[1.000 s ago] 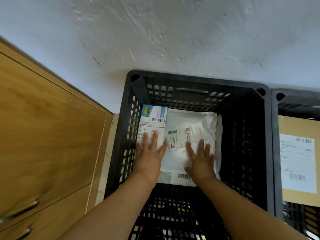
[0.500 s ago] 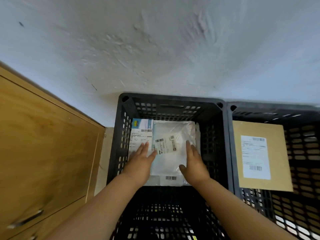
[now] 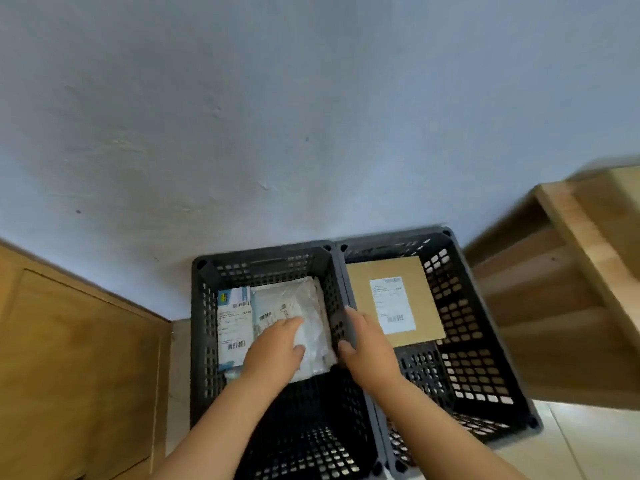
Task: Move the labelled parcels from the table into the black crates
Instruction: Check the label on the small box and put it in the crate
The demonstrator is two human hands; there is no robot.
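Observation:
Two black crates stand side by side against the wall. In the left crate (image 3: 201, 327) lie a white plastic mailer (image 3: 304, 306) and, to its left, a white labelled parcel with a blue top (image 3: 233, 320). My left hand (image 3: 277, 348) hovers over the mailer with its fingers loosely curled and holds nothing. My right hand (image 3: 363, 344) is above the rims where the crates meet, fingers apart, empty. The right crate (image 3: 485, 358) holds a flat brown cardboard parcel with a white label (image 3: 408, 289).
A wooden cabinet (image 3: 76, 368) stands to the left of the crates. A wooden shelf unit (image 3: 561, 271) stands to the right. The pale wall (image 3: 311, 116) rises behind both crates, and light floor tiles (image 3: 588, 445) show at the bottom right.
Both hands have lifted off the white mailer and drawn back. My right hand has moved right to the wall between the crates. The view has pulled away, showing both crates and the shelf.

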